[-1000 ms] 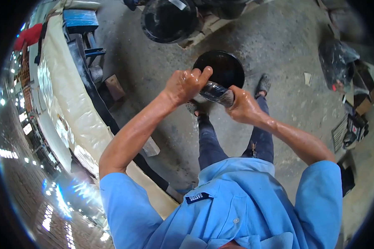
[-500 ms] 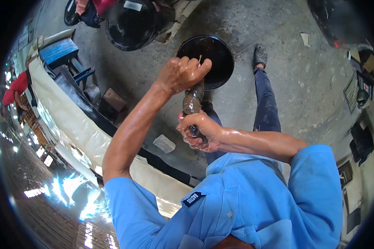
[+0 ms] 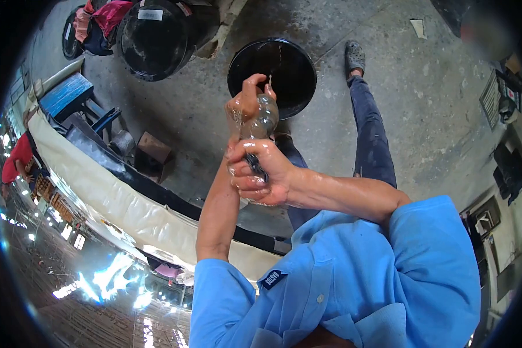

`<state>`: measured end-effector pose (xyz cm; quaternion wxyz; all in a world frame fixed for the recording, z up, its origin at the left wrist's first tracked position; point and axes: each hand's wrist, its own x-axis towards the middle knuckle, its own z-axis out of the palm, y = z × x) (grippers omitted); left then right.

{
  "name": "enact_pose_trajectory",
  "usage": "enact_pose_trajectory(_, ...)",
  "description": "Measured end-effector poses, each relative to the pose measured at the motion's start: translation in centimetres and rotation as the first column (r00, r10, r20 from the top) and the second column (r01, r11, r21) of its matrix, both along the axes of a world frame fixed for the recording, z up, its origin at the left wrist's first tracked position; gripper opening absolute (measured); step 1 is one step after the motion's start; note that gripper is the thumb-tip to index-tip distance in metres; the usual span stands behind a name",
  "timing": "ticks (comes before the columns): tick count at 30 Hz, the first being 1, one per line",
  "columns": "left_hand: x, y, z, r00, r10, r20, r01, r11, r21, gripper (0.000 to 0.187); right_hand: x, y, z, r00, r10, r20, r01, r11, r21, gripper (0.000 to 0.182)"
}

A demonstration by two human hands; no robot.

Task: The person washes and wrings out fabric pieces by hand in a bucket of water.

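Observation:
A wet, bulging, see-through grey-brown tube (image 3: 267,113) runs between my two hands, its material hard to make out. Round its far part curls my left hand (image 3: 243,109), with finger and thumb by a thin pale strand at the tip. My right hand (image 3: 267,174) is closed in a fist on the near part, and a dark twisted end (image 3: 255,164) pokes out of the fist. Both hands glisten with liquid and are close together. Just beyond them a round black tub (image 3: 304,87) stands on the floor, its inside dark.
Another black barrel (image 3: 151,43) with a white label stands at the upper left, beside bundled cloth (image 3: 107,23). A blue bench (image 3: 66,95) and a long cream-covered table edge (image 3: 98,168) lie to the left. A person in red (image 3: 18,159) is farther left.
My left hand has drawn back toward my right hand, and the tube between them looks shorter and fatter. A rounded bulge now shows beside my left fingers. The view has shifted slightly.

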<state>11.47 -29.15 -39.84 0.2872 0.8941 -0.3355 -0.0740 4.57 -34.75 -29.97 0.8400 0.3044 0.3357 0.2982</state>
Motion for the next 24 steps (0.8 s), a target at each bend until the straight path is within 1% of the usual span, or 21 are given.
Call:
enact_pose_trajectory(1, -0.4, -0.1, -0.2, 0.988, 0.137, -0.076, -0.135, 0.990, 0.028, 0.028, 0.3, 0.1, -0.4, 0.999, -0.031, 0.029, 0.030, 0.999, 0.033, 0.019)
enact_pose_trajectory(2, -0.7, -0.2, -0.3, 0.962, 0.229, -0.148, -0.224, 0.973, 0.051, 0.030, 0.8, 0.1, -0.7, 0.998, -0.057, 0.021, 0.056, 0.997, 0.049, 0.022)
enact_pose_trajectory(3, -0.9, -0.4, -0.5, 0.962, 0.232, -0.146, -0.227, 0.973, 0.049, 0.030, 1.5, 0.1, -0.8, 0.998, -0.053, 0.023, 0.052, 0.997, 0.048, 0.022)
enact_pose_trajectory(5, -1.4, -0.7, -0.8, 0.856, 0.380, -0.352, -0.403, 0.915, 0.007, 0.028, 2.9, 0.3, -1.1, 0.998, -0.053, -0.024, 0.053, 0.999, -0.009, 0.023)
enact_pose_trajectory(6, -1.7, -0.9, -0.5, 0.824, 0.403, -0.398, -0.427, 0.904, 0.031, 0.027, 3.5, 0.4, -1.2, 0.997, -0.057, -0.043, 0.056, 0.998, -0.026, 0.027)
enact_pose_trajectory(7, -2.0, -0.9, -1.1, 0.824, 0.402, -0.399, -0.427, 0.904, 0.030, 0.027, 4.1, 0.9, -1.7, 0.997, -0.057, -0.043, 0.056, 0.998, -0.027, 0.027)
enact_pose_trajectory(9, -2.7, -0.7, -2.0, 0.725, 0.422, -0.545, -0.550, 0.830, -0.089, 0.026, 4.7, 2.0, -2.3, 0.993, -0.032, -0.115, 0.013, 0.987, -0.163, 0.030)
enact_pose_trajectory(10, -3.0, -0.7, -2.0, 0.669, 0.447, -0.594, -0.583, 0.811, -0.048, 0.025, 5.0, 2.3, -2.3, 0.986, -0.063, -0.154, 0.028, 0.975, -0.221, 0.031)
enact_pose_trajectory(11, -3.2, -0.6, -2.5, 0.667, 0.447, -0.597, -0.583, 0.812, -0.043, 0.025, 5.2, 2.7, -2.6, 0.985, -0.064, -0.159, 0.028, 0.975, -0.219, 0.031)
enact_pose_trajectory(13, -3.4, -0.6, -3.5, 0.707, 0.439, -0.555, -0.597, 0.791, -0.135, 0.024, 5.7, 3.7, -3.7, 0.979, -0.088, -0.184, 0.030, 0.955, -0.294, 0.031)
enact_pose_trajectory(14, -3.6, -0.6, -3.8, 0.666, 0.478, -0.573, -0.633, 0.768, -0.096, 0.025, 5.8, 4.1, -4.1, 0.979, -0.088, -0.185, 0.031, 0.956, -0.293, 0.031)
enact_pose_trajectory(15, -3.8, -0.6, -4.4, 0.666, 0.476, -0.574, -0.632, 0.769, -0.094, 0.025, 5.9, 4.4, -4.6, 0.975, -0.084, -0.206, 0.009, 0.941, -0.338, 0.030)
enact_pose_trajectory(16, -4.1, -0.6, -5.3, 0.691, 0.496, -0.526, -0.631, 0.769, -0.103, 0.026, 6.2, 4.5, -4.9, 0.970, -0.081, -0.227, -0.012, 0.924, -0.381, 0.030)
enact_pose_trajectory(17, -4.5, -0.5, -6.1, 0.712, 0.516, -0.477, -0.631, 0.767, -0.113, 0.027, 6.6, 4.5, -5.3, 0.970, -0.082, -0.229, -0.012, 0.924, -0.382, 0.030)
enact_pose_trajectory(18, -5.1, -0.6, -6.6, 0.712, 0.513, -0.479, -0.630, 0.768, -0.114, 0.027, 7.1, 4.4, -5.8, 0.964, -0.081, -0.253, -0.018, 0.930, -0.366, 0.030)
enact_pose_trajectory(20, -6.0, -1.1, -7.1, 0.433, 0.566, -0.702, -0.779, 0.626, 0.025, 0.019, 8.0, 4.4, -7.3, 0.959, -0.054, -0.279, -0.041, 0.945, -0.324, 0.030)
enact_pose_trajectory(21, -6.1, -1.4, -6.9, 0.432, 0.563, -0.704, -0.779, 0.627, 0.023, 0.019, 8.3, 4.5, -7.8, 0.958, -0.056, -0.280, -0.040, 0.944, -0.328, 0.030)
enact_pose_trajectory(23, -6.2, -1.8, -6.4, 0.511, 0.579, -0.636, -0.798, 0.595, -0.099, 0.017, 8.8, 4.7, -9.0, 0.951, -0.057, -0.303, -0.036, 0.955, -0.293, 0.030)
enact_pose_trajectory(24, -6.3, -1.8, -6.2, 0.510, 0.577, -0.637, -0.796, 0.597, -0.097, 0.017, 9.3, 4.6, -9.3, 0.950, -0.059, -0.306, -0.035, 0.955, -0.293, 0.030)
